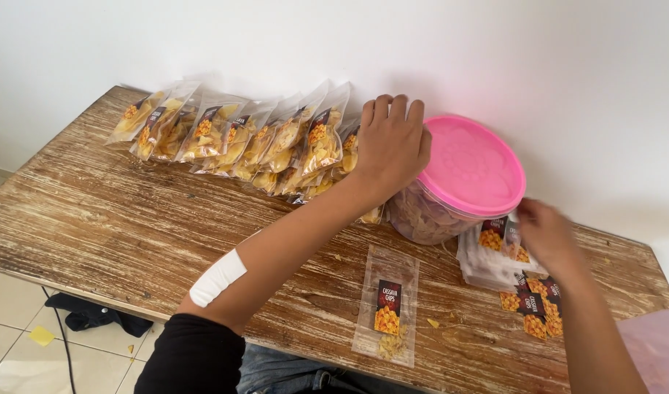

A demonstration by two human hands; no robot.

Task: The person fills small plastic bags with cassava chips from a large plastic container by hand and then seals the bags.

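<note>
A single head-worn camera looks steeply down and forward from just above the seated person, close over the wooden table (94, 219), facing the white wall (276, 36) behind it. The table runs diagonally across frame, floor tiles (13, 343) showing lower left.

I see filled chip bags (239, 135) in a row along the wall, the lidded tub (462, 182) to their right, one flat pouch (387, 305) nearer me on the table (94, 211).
</note>
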